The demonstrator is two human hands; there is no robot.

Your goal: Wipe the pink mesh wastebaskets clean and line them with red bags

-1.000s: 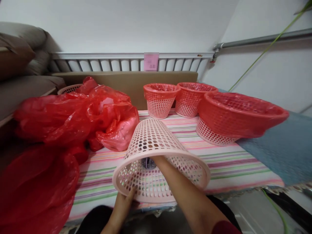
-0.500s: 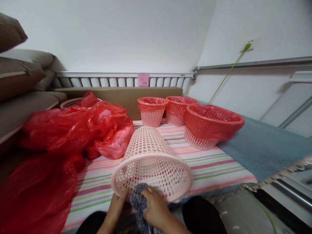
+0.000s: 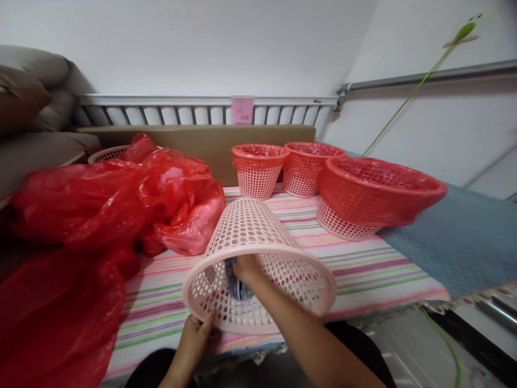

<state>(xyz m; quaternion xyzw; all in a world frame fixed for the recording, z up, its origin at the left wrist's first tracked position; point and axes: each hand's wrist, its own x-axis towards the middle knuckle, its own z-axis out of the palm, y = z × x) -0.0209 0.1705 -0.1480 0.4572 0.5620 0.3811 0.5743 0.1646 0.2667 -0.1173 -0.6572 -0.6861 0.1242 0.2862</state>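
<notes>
A pale pink perforated plastic basket (image 3: 251,226) lies on its side on the striped cloth, its mouth facing me. My left hand (image 3: 194,331) grips the rim at the lower left, thumb inside the mouth. My right hand (image 3: 247,268) reaches into the basket, closed on a dark grey fuzzy cloth (image 3: 239,288) held against the inner left side. Part of the cloth and my right fingertips are hidden by the basket's rim and the hand itself.
Three baskets lined with red plastic bags stand behind: one (image 3: 258,180), another (image 3: 301,183) and a larger-looking one (image 3: 349,221) at right. Crumpled red plastic bags (image 3: 92,199) heap at left. A radiator (image 3: 194,114) and grey cushions (image 3: 32,151) border the striped cloth (image 3: 161,302).
My right hand has moved from the rim into the basket with the grey cloth. My left hand stays on the rim. The view has shifted slightly.
</notes>
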